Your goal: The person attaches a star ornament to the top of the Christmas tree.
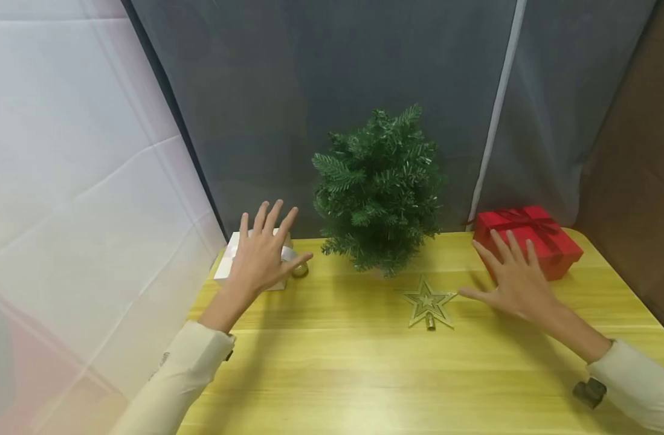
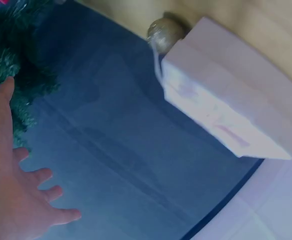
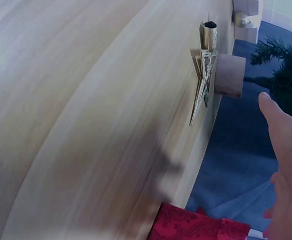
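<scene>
Fingers spread, my left hand [image 1: 260, 257] hovers in front of a white gift box [image 1: 226, 261], covering much of it in the head view. Beside that box is a gold ball ornament [image 1: 299, 269], also plain in the left wrist view [image 2: 166, 35]. My right hand [image 1: 519, 283] is held in the air with fingers apart, near a red gift box [image 1: 560, 244] with a dark red ribbon. Left of its thumb lies a gold star topper [image 1: 428, 302] on the table. Between the hands stands a small green Christmas tree [image 1: 380, 187]. Neither hand holds anything.
The wooden table [image 1: 332, 362] carries all these things. Behind it hangs a dark grey cloth [image 1: 244, 109]; a white cloth wall [image 1: 81, 151] stands at the left and a brown one [image 1: 636, 163] at the right. The tree's round base [image 3: 230, 75] sits close to the star.
</scene>
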The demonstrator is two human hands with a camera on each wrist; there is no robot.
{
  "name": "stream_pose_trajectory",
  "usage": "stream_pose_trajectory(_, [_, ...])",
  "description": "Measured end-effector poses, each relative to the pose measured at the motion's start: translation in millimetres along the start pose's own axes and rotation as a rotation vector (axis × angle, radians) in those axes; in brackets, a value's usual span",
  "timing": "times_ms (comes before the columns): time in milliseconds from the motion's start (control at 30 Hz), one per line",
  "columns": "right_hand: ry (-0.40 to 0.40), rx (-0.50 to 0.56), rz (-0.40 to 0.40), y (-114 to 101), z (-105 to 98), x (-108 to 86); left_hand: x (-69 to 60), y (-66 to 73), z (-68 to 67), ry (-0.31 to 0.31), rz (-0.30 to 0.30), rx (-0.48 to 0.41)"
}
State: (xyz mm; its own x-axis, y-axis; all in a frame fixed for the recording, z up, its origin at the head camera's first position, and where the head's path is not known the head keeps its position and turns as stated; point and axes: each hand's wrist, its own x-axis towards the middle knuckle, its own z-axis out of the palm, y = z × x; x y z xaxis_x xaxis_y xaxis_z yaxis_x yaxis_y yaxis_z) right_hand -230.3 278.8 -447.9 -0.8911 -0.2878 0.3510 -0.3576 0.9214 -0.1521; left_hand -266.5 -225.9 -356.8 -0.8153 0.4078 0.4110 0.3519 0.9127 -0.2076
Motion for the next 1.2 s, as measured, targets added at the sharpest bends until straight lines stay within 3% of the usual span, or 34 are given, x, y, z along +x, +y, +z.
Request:
stream_pose_trajectory(200, [0.005,0.012,-0.020,-8.8,3.0,-1.5,13.3,1.1,-19.7,0.078,0.037,0.027])
stream_pose_trajectory(633, [-0.005,0.027,-0.082,-23.4,22.0,-7.6,42.9,8.3,-58.5,0.243,0.073,-0.058])
stream_pose_trajectory(1033, [-0.078,0.139,-0.120,-34.4,36.1,-10.9,68.0,23.1,-84.2,0.301,0.099,-0.114])
stream_pose_trajectory(1200, [-0.119,0.204,-0.138,-37.4,41.5,-11.7,80.2,31.4,-90.7,0.286,0.099,-0.161])
